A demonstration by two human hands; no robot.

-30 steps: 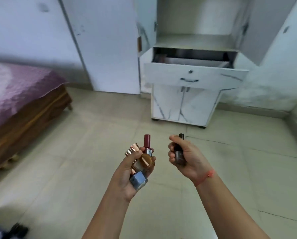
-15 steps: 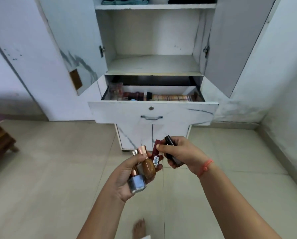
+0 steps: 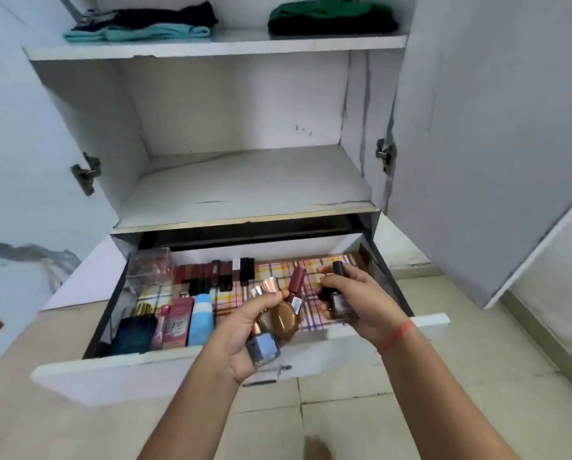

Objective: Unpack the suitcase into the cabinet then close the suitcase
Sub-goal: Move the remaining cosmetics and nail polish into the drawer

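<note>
My left hand point(image 3: 244, 330) grips a bunch of nail polish bottles point(image 3: 279, 315): a brown one, a blue one, a dark red one and rose-gold caps. My right hand point(image 3: 361, 303) is closed on a dark nail polish bottle point(image 3: 339, 302) with a black cap. Both hands hover over the front of the open cabinet drawer point(image 3: 165, 373), which is lined with checked paper. The white cabinet point(image 3: 244, 180) stands open with a bare middle shelf. No suitcase is in view.
Inside the drawer lie lipsticks point(image 3: 211, 273), a clear box point(image 3: 150, 265), a blue bottle point(image 3: 201, 318), a pink tube point(image 3: 178, 322) and a dark perfume bottle point(image 3: 135, 333). Folded clothes point(image 3: 138, 26) sit on the top shelf. Open doors point(image 3: 470, 134) flank both sides. My foot point(image 3: 316, 448) shows on the tiled floor.
I have walked up to the cabinet; the drawer now lies right under my hands. Both hands still hold the same bottles and have moved out over the drawer.
</note>
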